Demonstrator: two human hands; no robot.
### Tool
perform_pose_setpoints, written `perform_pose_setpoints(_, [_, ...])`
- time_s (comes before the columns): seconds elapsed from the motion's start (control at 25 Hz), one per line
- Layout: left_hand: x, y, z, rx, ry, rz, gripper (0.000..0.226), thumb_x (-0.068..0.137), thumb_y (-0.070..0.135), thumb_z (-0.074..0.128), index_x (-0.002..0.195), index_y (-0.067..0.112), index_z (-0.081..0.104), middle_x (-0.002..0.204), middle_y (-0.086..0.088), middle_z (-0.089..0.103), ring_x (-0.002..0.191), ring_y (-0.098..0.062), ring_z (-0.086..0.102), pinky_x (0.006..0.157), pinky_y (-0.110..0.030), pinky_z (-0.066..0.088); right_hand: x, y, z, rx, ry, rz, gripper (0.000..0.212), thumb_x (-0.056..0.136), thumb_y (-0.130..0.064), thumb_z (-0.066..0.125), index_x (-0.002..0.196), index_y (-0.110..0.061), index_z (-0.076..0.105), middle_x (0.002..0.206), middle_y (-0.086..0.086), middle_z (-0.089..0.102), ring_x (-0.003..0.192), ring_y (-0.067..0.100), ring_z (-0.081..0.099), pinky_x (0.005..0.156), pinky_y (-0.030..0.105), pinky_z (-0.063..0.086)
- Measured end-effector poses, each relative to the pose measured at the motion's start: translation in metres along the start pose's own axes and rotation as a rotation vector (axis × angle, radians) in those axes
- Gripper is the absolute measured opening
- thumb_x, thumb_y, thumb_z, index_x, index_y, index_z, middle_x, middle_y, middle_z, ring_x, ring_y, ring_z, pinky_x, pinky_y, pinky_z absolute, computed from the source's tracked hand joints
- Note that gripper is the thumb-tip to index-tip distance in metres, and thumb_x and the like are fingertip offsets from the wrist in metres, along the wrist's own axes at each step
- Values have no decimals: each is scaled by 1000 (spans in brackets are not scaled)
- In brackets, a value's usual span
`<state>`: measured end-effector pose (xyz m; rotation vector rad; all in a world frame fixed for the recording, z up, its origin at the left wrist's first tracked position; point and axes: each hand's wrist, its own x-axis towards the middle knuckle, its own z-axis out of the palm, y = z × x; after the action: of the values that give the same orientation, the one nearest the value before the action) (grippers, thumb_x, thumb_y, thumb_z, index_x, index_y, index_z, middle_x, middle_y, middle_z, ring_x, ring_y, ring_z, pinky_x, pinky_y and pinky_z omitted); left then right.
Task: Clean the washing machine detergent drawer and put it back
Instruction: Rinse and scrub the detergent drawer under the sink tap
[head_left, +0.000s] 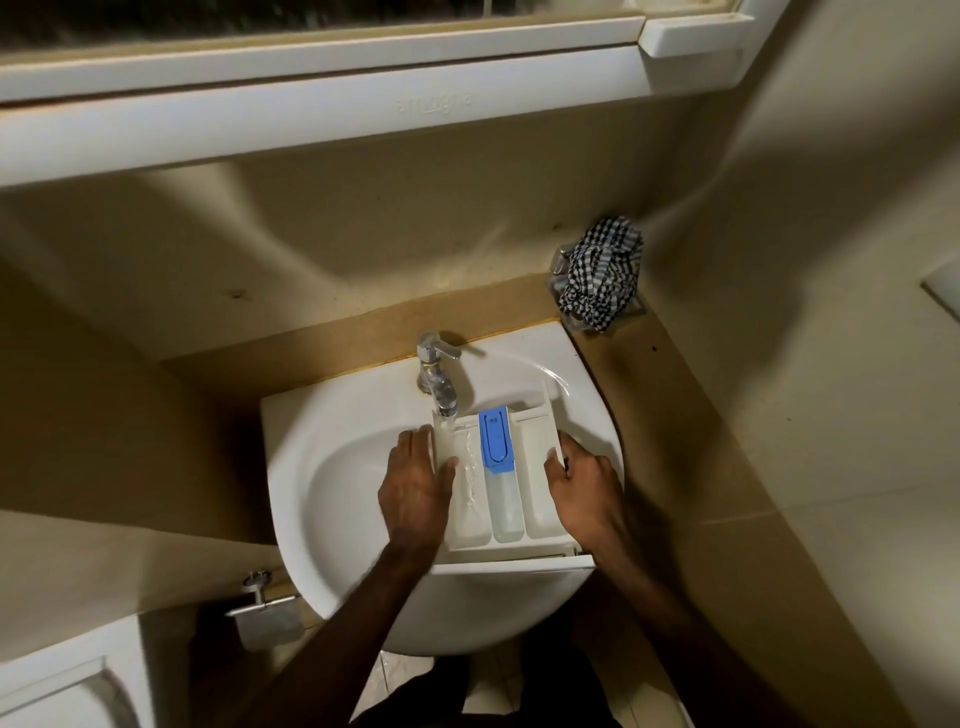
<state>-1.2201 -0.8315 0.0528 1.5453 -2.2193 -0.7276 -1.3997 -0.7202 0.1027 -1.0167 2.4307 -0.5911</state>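
The white detergent drawer (506, 506) lies over the white sink (332, 467), its front panel toward me. It has three compartments and a blue insert (496, 436) at the far end of the middle one. Water runs from the chrome tap (439, 382) into the left compartment. My left hand (415, 493) grips the drawer's left wall, thumb inside the compartment. My right hand (584, 483) grips the right wall, thumb over the edge.
A black-and-white checked cloth (602, 273) sits on a holder at the back right of the tan counter (675, 415). A white window frame (322, 104) runs overhead. A metal toilet-roll holder (265, 610) hangs lower left.
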Motion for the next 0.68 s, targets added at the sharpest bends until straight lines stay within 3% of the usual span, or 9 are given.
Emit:
perform_pose_setpoints(0.12, [6,-7,-1,183,34,143,67,98,45,60,153,12,41,161,-11,40,131,-31,51,90,-47,56,0,0,-1,8,-9,0,33,106,-30,51,137,-21,58,110,2,76,91,20,73,87,41,62])
perform_pose_setpoints(0.28, [1,3,4,329,10,241,68,91,26,70,152,7,45,158,-15,45,142,-38,47,108,-60,46,0,0,0,7,3,-8,32,106,-30,51,135,-21,58,111,1,76,90,20,73,86,41,62])
perform_pose_setpoints(0.44, [-3,12,19,271,-94,441,72,93,37,61,155,11,37,161,-16,39,150,-37,35,117,-63,33,2,2,2,21,-11,11,32,106,-31,50,136,-23,58,118,1,75,96,22,73,89,43,62])
perform_pose_setpoints(0.52, [-1,18,22,193,-176,468,77,93,32,64,159,11,31,166,-16,29,154,-34,26,121,-61,27,2,3,1,46,-1,29,32,106,-31,51,135,-21,58,120,1,74,100,22,73,90,44,62])
perform_pose_setpoints(0.6, [4,16,20,146,-223,487,68,101,27,53,161,11,25,170,-11,20,157,-28,18,125,-56,21,1,5,2,34,23,32,33,105,-31,51,136,-21,58,116,2,75,97,24,73,87,44,63])
perform_pose_setpoints(0.68, [12,7,14,188,-212,547,67,99,20,55,160,9,30,168,-11,24,156,-29,23,125,-55,21,-1,4,3,12,46,40,33,105,-34,50,136,-22,56,113,4,75,96,26,73,84,47,63])
